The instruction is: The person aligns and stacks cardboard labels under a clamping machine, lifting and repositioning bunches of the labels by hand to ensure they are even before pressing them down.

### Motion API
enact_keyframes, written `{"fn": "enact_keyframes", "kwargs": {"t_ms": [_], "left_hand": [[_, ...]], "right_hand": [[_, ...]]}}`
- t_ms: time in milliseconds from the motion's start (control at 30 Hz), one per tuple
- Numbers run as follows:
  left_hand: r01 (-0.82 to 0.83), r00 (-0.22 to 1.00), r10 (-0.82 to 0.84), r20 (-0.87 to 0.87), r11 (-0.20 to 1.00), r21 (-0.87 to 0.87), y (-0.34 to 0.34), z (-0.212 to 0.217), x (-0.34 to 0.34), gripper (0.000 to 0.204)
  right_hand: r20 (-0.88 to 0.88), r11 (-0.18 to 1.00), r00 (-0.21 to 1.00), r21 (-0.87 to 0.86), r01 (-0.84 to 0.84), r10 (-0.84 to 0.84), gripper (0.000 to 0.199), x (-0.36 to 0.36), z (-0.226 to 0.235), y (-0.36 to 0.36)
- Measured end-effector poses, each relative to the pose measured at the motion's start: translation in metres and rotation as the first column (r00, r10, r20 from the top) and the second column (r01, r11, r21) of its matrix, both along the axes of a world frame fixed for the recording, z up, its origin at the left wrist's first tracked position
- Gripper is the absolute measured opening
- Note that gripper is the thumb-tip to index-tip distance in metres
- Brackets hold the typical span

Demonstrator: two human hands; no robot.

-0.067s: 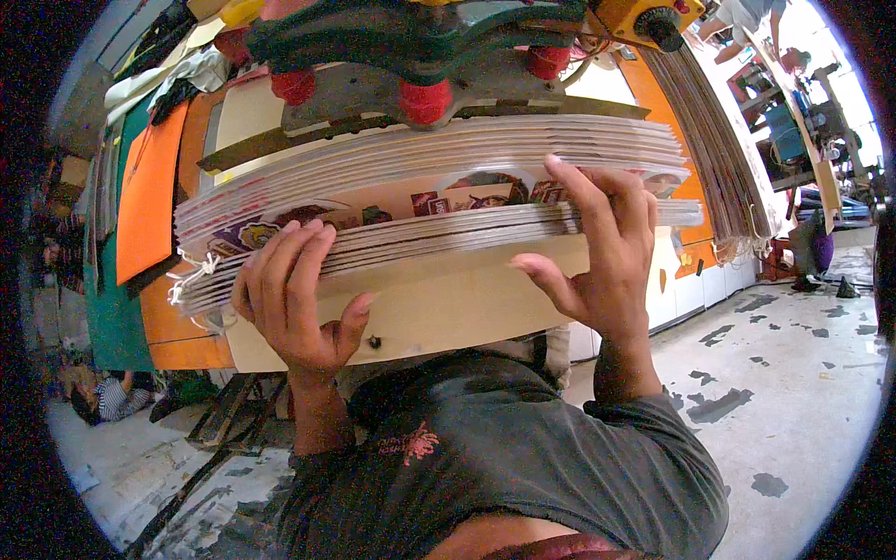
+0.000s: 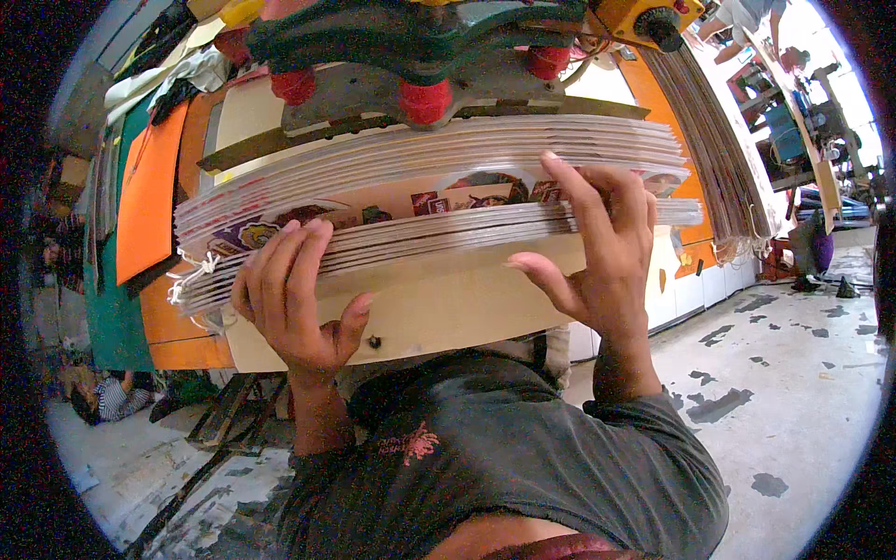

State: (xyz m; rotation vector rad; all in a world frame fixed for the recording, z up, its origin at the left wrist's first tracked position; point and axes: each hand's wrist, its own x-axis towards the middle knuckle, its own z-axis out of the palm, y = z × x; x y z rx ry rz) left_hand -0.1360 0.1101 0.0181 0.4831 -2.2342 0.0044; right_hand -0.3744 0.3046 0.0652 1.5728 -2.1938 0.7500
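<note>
In front of me lies a stack of thin flat plastic-looking sheets, split lengthwise into a far bundle and a near bundle. A printed surface with pictures shows in the gap between them. My left hand rests its fingers over the left part of the near bundle, thumb held apart. Across the near bundle's right part reaches my right hand, its index finger extended toward the far bundle and its thumb stretched out to the left. Both hands are open. A white string is tied at the stack's left end.
Behind the stack stands a dark green machine with red knobs and a yellow control box. Beneath is a cream board on an orange table. An orange sheet lies at left. Other people are in the background.
My right hand has shifted very slightly left and away from me. My left hand and the stack look nearly the same.
</note>
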Motion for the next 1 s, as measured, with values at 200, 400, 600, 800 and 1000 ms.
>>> {"fn": "enact_keyframes", "kwargs": {"t_ms": [200,400,600,800,1000], "left_hand": [[-0.040,0.997,0.041,0.062,0.999,-0.013,0.0001,0.0033,0.0007,0.066],[-0.042,0.997,0.043,0.060,0.999,-0.011,0.0004,0.0061,-0.0023,0.065],[-0.053,0.994,0.054,0.090,0.998,-0.019,0.0011,0.0037,-0.0002,0.063],[-0.042,0.998,0.042,0.051,0.999,0.000,0.0014,0.0010,0.0008,0.062],[-0.090,0.995,0.091,0.045,0.996,-0.019,0.0081,0.0011,0.0028,0.064]], "right_hand": [[-0.007,0.999,0.999,0.032,0.037,-0.037,0.080,0.0032,0.0012,-0.0016],[-0.063,1.000,0.998,-0.016,-0.021,0.020,0.071,-0.0032,-0.0039,0.0002],[-0.047,0.996,0.998,-0.073,-0.045,0.041,0.065,-0.0036,-0.0030,-0.0008],[-0.094,1.000,0.996,0.002,-0.009,0.010,0.066,-0.0004,0.0041,-0.0001],[0.022,0.999,0.999,0.029,-0.034,0.033,0.076,-0.0006,0.0042,-0.0019]]}}
